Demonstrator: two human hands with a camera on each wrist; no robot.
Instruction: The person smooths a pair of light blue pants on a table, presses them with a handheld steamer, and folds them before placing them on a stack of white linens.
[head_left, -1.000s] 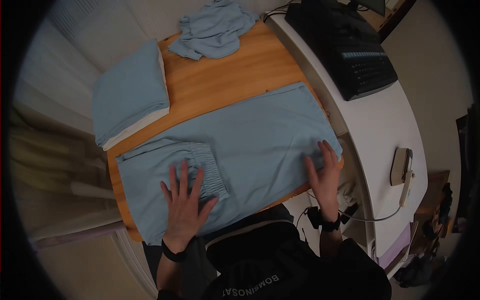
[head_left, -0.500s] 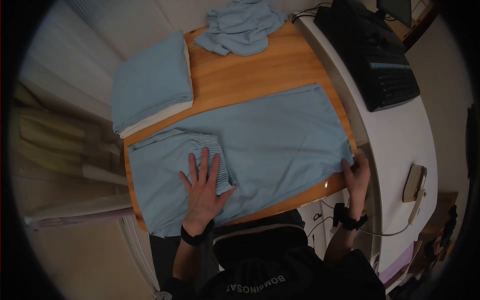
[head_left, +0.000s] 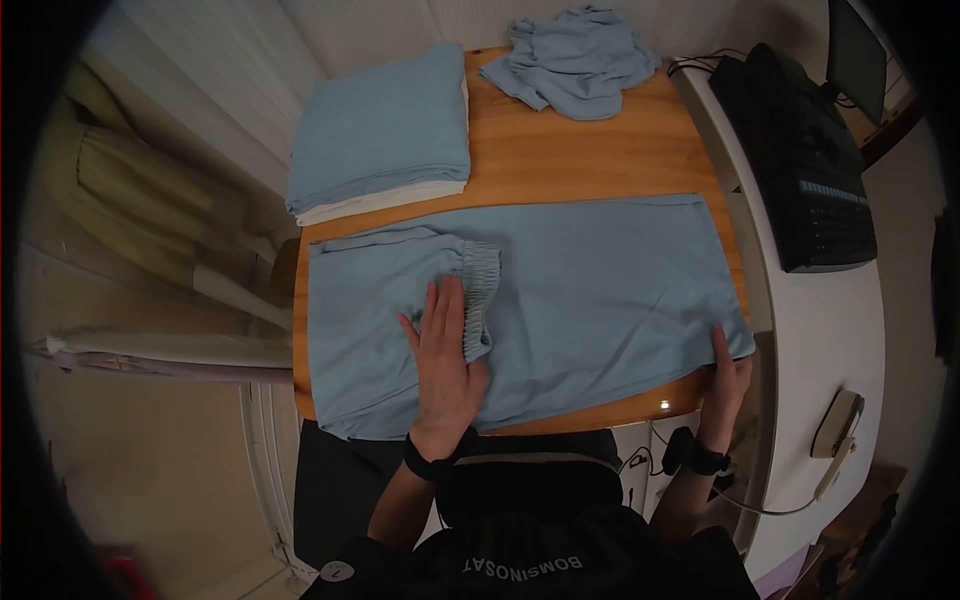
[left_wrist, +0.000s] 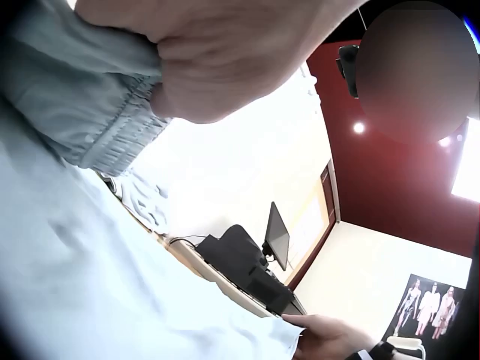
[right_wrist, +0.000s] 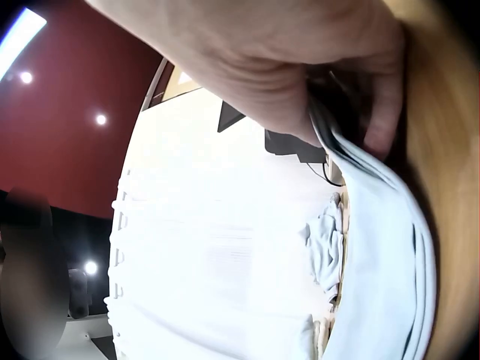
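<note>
Light blue trousers lie folded lengthwise across the table, the waist end turned over at the left. Their gathered elastic waistband faces right. My left hand rests on the turned-over part beside the waistband, its fingers straight and pointing away from me. At the near right corner, my right hand pinches the trouser hem, the thumb on top. From the right wrist view, the layered cloth edge runs between the thumb and curled fingers of the right hand, just above the wood.
A stack of folded blue cloth with a cream layer beneath stands at the back left. A crumpled blue garment lies at the back of the wooden table. Along the right runs a white counter with a black keyed machine.
My right hand has moved from lying on the cloth to gripping its near right corner. The left hand's fingers have drawn together by the waistband. The head view has shifted left.
</note>
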